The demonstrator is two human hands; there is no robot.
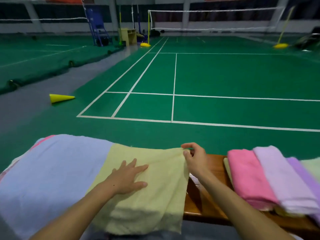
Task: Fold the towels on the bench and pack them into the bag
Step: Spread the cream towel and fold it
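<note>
yellow towel pressed flat by left hand, fingers spread | its far corner pinched by right hand | risk: fold skewed if corner slips

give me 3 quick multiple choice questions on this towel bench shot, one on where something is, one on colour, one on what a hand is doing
1. Where does the stack of folded towels lie?
A. on the wooden bench, to the right of the yellow towel
B. on the court floor
C. on top of the blue towel

2. What colour is the towel under the left hand?
A. pink
B. pale yellow
C. green

3. What is the right hand doing?
A. resting flat on the bench
B. gripping the pink towel
C. pinching the far right corner of the yellow towel

Answers:
1. A, the pink and lilac folded towels sit on the bench at the right.
2. B, the left hand's spread fingers press on pale yellow cloth.
3. C, thumb and fingers close on the towel's corner.
</note>
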